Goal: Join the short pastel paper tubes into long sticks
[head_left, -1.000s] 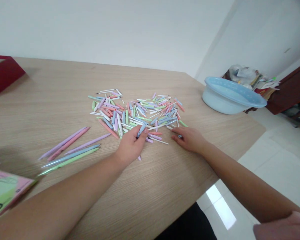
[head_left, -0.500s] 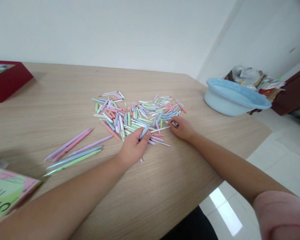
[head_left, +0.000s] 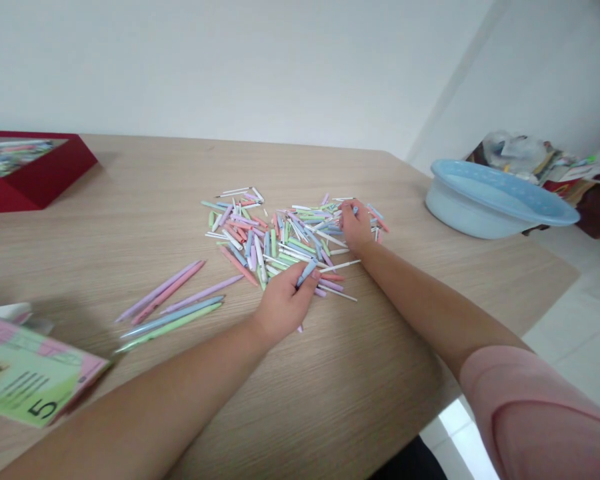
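My left hand (head_left: 284,299) is closed around a light-blue pen barrel (head_left: 307,271) at the near edge of a heap of pen parts (head_left: 273,243). The barrel sticks up between thumb and fingers, and its lower end is hidden. Over the right side of the heap, my right hand (head_left: 356,230) has its fingers pinched, with a small blue pen part (head_left: 355,210) showing in them. White, green, purple, coral and blue barrels lie mixed with thin white refills in the heap. Left of it lie several full-length pens (head_left: 173,324) in purple, coral, blue and green.
A red box (head_left: 55,175) holding many pens stands at the far left. Near the left edge lies a green-and-pink printed packet (head_left: 45,373). A light-blue basin (head_left: 480,210) is at the right end of the wooden table (head_left: 300,413), with bags and papers behind it.
My right hand has moved away from me, deeper over the heap, with the small blue part still in its fingers. My left hand keeps its barrel. The view has shifted slightly left.
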### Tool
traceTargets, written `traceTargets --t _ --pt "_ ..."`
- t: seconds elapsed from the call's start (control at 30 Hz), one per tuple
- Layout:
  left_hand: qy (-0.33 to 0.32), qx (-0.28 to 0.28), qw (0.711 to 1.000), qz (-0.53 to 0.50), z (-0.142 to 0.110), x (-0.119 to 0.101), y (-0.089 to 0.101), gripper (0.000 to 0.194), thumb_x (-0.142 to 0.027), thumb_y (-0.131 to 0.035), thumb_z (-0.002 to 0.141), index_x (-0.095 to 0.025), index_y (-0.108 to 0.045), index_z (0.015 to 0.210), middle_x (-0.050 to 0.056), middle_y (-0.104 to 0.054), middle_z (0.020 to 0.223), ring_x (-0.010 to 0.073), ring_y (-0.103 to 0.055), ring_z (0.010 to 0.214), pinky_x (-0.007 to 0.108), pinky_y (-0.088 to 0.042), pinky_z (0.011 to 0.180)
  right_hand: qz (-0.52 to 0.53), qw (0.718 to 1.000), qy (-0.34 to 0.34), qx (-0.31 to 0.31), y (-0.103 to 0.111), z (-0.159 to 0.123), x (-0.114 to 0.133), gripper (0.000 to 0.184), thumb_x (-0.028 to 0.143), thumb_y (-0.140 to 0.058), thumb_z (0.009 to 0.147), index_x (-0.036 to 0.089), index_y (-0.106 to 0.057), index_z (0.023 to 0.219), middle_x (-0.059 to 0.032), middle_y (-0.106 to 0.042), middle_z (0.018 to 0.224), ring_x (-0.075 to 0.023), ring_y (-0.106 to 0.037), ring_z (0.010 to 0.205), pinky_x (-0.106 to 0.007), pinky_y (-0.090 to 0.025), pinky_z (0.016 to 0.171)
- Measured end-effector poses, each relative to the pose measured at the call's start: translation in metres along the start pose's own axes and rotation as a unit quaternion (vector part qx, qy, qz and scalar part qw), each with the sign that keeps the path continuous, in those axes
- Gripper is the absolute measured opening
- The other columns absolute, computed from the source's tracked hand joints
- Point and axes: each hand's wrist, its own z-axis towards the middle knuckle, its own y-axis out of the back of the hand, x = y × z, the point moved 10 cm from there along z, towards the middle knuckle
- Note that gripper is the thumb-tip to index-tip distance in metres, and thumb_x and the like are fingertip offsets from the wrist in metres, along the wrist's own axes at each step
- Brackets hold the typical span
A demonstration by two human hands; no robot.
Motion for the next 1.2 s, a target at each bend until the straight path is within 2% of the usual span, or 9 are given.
traceTargets --t 0.13,0.27,0.4,0.53,0.63,0.83,0.93,1.03,1.2 --pt "0.011 0.003 1.0 -0.009 0.0 0.001 -0.001 0.038 -0.051 -0.049 0.106 -0.021 -0.065 0.089 -0.002 -0.068 0.081 0.0167 -0.061 0.078 0.027 -0.047 0.074 0.255 0.958 -0.117 -0.063 0.029 -0.017 -0.003 0.04 0.064 -0.061 0.092 0.026 -0.051 0.085 0.012 -0.033 0.053 -0.0093 -0.032 0.043 -0.02 -0.027 0.041" --pt "0.017 -0.017 1.0 -0.007 0.002 0.001 0.003 0.039 -0.052 -0.05 0.105 -0.021 -0.06 0.084 -0.002 -0.063 0.078 0.0168 -0.057 0.075 0.027 -0.044 0.07 0.373 0.892 -0.251 -0.033 0.034 -0.073 0.007 0.033 0.051 -0.073 0.085 0.024 -0.055 0.086 0.0132 -0.031 0.053 -0.0062 -0.023 0.04 -0.018 -0.018 0.036" --pt "0.015 -0.032 0.999 -0.004 0.002 0.0 0.007 0.04 -0.053 -0.049 0.104 -0.021 -0.057 0.082 -0.002 -0.057 0.075 0.0173 -0.055 0.076 0.028 -0.042 0.07 0.39 0.855 -0.34 0.039 0.013 -0.136 0.027 0.034 0.038 -0.075 0.079 0.024 -0.061 0.107 0.0113 -0.051 0.057 -0.0052 -0.026 0.039 -0.018 -0.017 0.036" --pt "0.023 -0.038 0.999 -0.016 0.002 0.003 0.009 0.04 -0.055 -0.049 0.104 -0.02 -0.06 0.088 -0.001 -0.06 0.08 0.0182 -0.056 0.079 0.029 -0.044 0.074 0.37 0.878 -0.238 0.189 -0.014 -0.156 0.067 0.037 0.038 -0.074 0.085 0.024 -0.061 0.117 0.006 -0.068 0.072 -0.0042 -0.03 0.037 -0.019 -0.022 0.037" --pt "0.02 -0.036 0.999 -0.007 0.003 0.003 0.009 0.042 -0.056 -0.048 0.104 -0.02 -0.059 0.085 0.0 -0.06 0.08 0.0181 -0.055 0.079 0.029 -0.045 0.074 0.373 0.884 -0.161 0.233 -0.015 -0.157 0.084 0.039 0.047 -0.074 0.091 0.026 -0.06 0.12 0.0042 -0.072 0.079 -0.0044 -0.034 0.039 -0.02 -0.028 0.039" --pt "0.015 -0.012 1.0 0.019 0.001 0.0 0.005 0.042 -0.055 -0.048 0.104 -0.02 -0.062 0.087 0.0 -0.063 0.079 0.0186 -0.059 0.079 0.029 -0.048 0.075 0.303 0.931 -0.123 0.16 0.012 -0.147 0.08 0.033 0.053 -0.072 0.094 0.024 -0.071 0.108 -0.0003 -0.073 0.08 -0.0072 -0.043 0.046 -0.023 -0.034 0.044" --pt "-0.002 0.006 1.0 0.018 0.0 -0.005 0.001 0.039 -0.054 -0.049 0.104 -0.02 -0.069 0.103 0.003 -0.072 0.094 0.0213 -0.066 0.091 0.032 -0.052 0.084 0.263 0.948 -0.113 0.14 0.022 -0.141 0.08 0.034 0.055 -0.073 0.093 0.022 -0.074 0.103 -0.0009 -0.072 0.077 -0.0078 -0.044 0.046 -0.023 -0.033 0.043" --pt "-0.023 0.004 0.999 0.025 0.0 -0.009 0.001 0.04 -0.05 -0.05 0.105 -0.022 -0.069 0.126 0.004 -0.075 0.112 0.023 -0.068 0.105 0.033 -0.052 0.095 0.297 0.941 -0.117 0.111 0.035 -0.131 0.08 0.034 0.055 -0.074 0.092 0.022 -0.073 0.098 0.0 -0.07 0.074 -0.006 -0.037 0.042 -0.023 -0.027 0.04" --pt "-0.032 0.029 0.997 0.063 -0.001 -0.008 -0.006 0.038 -0.048 -0.046 0.107 -0.021 -0.073 0.104 0.001 -0.073 0.091 0.0193 -0.067 0.088 0.03 -0.051 0.081 0.358 0.922 -0.119 0.089 0.048 -0.122 0.08 0.034 0.056 -0.076 0.091 0.023 -0.071 0.094 0.002 -0.068 0.07 -0.0037 -0.03 0.039 -0.022 -0.02 0.037"
